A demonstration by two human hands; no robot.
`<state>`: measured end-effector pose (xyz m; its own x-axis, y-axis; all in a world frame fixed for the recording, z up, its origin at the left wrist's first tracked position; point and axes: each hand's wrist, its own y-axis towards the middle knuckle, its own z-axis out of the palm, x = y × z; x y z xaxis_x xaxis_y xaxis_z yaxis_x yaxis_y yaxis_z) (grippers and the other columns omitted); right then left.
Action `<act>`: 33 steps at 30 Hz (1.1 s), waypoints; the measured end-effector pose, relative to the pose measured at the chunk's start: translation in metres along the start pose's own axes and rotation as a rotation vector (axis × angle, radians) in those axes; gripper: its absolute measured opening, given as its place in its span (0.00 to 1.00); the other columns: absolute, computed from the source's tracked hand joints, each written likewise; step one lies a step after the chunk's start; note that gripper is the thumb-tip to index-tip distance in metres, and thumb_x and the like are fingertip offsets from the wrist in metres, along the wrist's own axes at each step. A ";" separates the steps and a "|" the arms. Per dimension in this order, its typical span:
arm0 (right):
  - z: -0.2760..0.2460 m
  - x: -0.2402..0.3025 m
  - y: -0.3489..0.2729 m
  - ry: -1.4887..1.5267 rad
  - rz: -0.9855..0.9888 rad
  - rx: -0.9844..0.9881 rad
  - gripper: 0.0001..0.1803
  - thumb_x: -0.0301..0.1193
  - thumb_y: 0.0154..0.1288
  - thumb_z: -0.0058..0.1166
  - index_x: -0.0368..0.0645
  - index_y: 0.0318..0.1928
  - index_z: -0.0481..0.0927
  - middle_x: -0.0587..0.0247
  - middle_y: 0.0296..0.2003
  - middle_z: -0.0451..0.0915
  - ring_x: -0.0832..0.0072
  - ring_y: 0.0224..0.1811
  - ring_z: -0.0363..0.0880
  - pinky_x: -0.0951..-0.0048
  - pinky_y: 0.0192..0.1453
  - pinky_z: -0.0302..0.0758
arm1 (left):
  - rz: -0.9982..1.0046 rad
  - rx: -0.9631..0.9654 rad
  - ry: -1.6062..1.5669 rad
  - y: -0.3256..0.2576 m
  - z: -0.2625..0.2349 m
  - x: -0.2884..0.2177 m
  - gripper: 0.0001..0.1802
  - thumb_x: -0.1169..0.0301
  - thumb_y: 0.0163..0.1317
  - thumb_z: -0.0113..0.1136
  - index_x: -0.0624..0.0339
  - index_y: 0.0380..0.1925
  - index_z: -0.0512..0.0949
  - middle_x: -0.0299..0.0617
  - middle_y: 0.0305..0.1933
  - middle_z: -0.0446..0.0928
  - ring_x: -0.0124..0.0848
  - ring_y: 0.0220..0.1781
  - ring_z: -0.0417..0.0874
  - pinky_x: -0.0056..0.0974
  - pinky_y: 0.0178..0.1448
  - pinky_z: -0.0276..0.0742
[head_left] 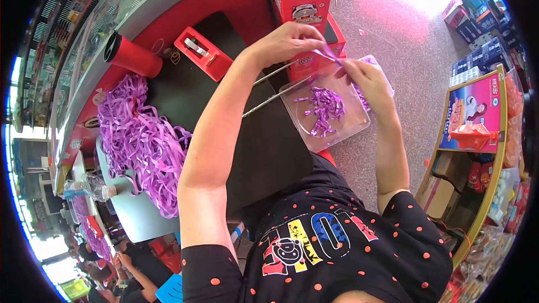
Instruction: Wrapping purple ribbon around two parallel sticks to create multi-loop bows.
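Observation:
A short purple ribbon [330, 53] stretches between my two hands above the right edge of the black table. My left hand [292, 41] pinches one end of it, with the wrist bent over. The fingers of my right hand [368, 82] are closed on the other end. Below them sits a clear plastic tray [355, 125] with a small heap of cut or folded purple ribbon pieces [325, 109] in it. Two thin metal rods [268, 101] reach from the table toward the tray, partly behind my left forearm. A big tangle of purple ribbon [140, 140] lies left of that forearm.
On the black table [264, 157] stand a red tape dispenser [205, 54] and a red cup [133, 56] lying tilted. Red cartons [303, 3] rise beyond my hands. At the right is a shelf unit [477, 196] with goods. Other people [137, 272] work at lower left.

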<state>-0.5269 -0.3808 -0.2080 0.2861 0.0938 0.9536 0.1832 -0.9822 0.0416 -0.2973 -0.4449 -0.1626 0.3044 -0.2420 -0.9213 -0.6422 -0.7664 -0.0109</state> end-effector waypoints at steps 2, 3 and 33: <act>0.019 -0.022 0.014 0.067 0.079 0.148 0.12 0.32 0.68 0.53 0.36 0.43 0.82 0.70 0.30 0.81 0.86 0.30 0.74 0.85 0.35 0.70 | -0.056 0.024 0.034 -0.009 -0.010 0.016 0.16 0.61 0.65 0.56 0.64 0.39 0.80 0.33 0.36 0.79 0.22 0.40 0.75 0.30 0.46 0.70; 0.028 -0.031 0.020 0.251 0.130 0.223 0.11 0.32 0.68 0.54 0.37 0.42 0.82 0.69 0.30 0.81 0.86 0.30 0.75 0.85 0.35 0.71 | -0.056 0.028 0.034 -0.012 -0.013 0.021 0.16 0.61 0.65 0.56 0.64 0.39 0.80 0.33 0.36 0.79 0.22 0.40 0.75 0.30 0.46 0.70; 0.105 -0.052 0.022 0.429 0.190 0.257 0.13 0.34 0.66 0.56 0.35 0.44 0.81 0.67 0.33 0.83 0.83 0.34 0.78 0.82 0.40 0.74 | -0.071 -0.873 0.689 -0.082 0.055 0.052 0.06 0.67 0.51 0.65 0.56 0.28 0.85 0.36 0.42 0.79 0.38 0.53 0.73 0.44 0.60 0.63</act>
<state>-0.4393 -0.3903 -0.2882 -0.0642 -0.2097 0.9757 0.4055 -0.8988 -0.1665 -0.2673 -0.3622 -0.2309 0.8201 -0.2523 -0.5137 0.0243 -0.8815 0.4716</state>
